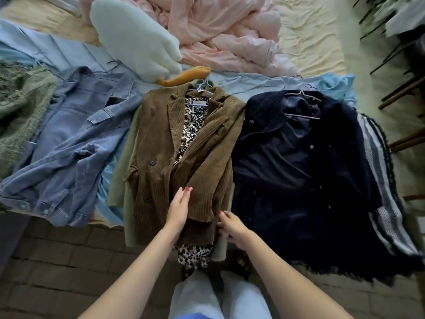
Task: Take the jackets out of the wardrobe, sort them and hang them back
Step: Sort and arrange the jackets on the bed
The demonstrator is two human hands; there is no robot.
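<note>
A brown corduroy jacket (161, 143) on a hanger lies in the middle of the bed over a leopard-print garment (192, 125) and a pale green coat (124, 178). My left hand (178, 209) rests flat on its lower front, fingers straight. My right hand (232, 226) touches the jacket's lower right hem, fingers loosely bent; whether it pinches the cloth I cannot tell. A blue denim jacket (69, 153) lies to the left. A dark navy jacket (299, 171) on a hanger lies to the right, over a striped garment (377, 171).
A green knit garment (20, 111) lies at the far left. A white plush duck (135, 40) and a crumpled pink duvet (230, 35) lie further back on the bed (310, 42). Wooden chair legs (400, 90) stand at the right. Brick-pattern floor (57, 261) is below.
</note>
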